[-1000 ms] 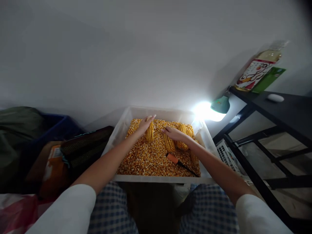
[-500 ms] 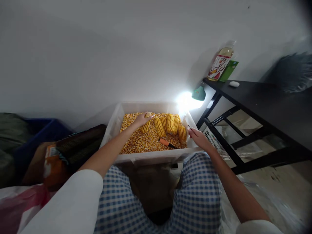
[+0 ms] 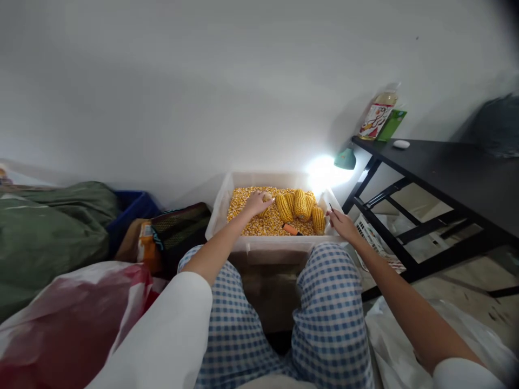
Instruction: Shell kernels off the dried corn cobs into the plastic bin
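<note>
My left hand [image 3: 257, 204] is over the bin, its fingers closed round a corn cob [image 3: 266, 198] with a pale end showing. Most of that cob is hidden by the hand. At the bin's right edge my right hand [image 3: 341, 222] pinches a thin dark stick-like tool [image 3: 331, 207]; its exact kind is too small to tell. Several yellow corn cobs [image 3: 284, 208] lie between the hands on loose corn kernels [image 3: 265, 226]. An orange-and-black handled tool [image 3: 290, 229] rests on the kernels near the front wall of the white plastic bin [image 3: 279, 242].
A lit green lamp [image 3: 345, 159] shines beside the bin. To the right stands a black table [image 3: 450, 162] bearing a bottle [image 3: 378, 116] and a white oval object [image 3: 401, 144]. Bags, including a green one [image 3: 60, 232], and a blue crate [image 3: 135, 210] crowd the left.
The whole view has shifted, so the bin appears further right and more of the left-side bags shows. My left hand stays at the cob; my right hand still holds the thin tool.
</note>
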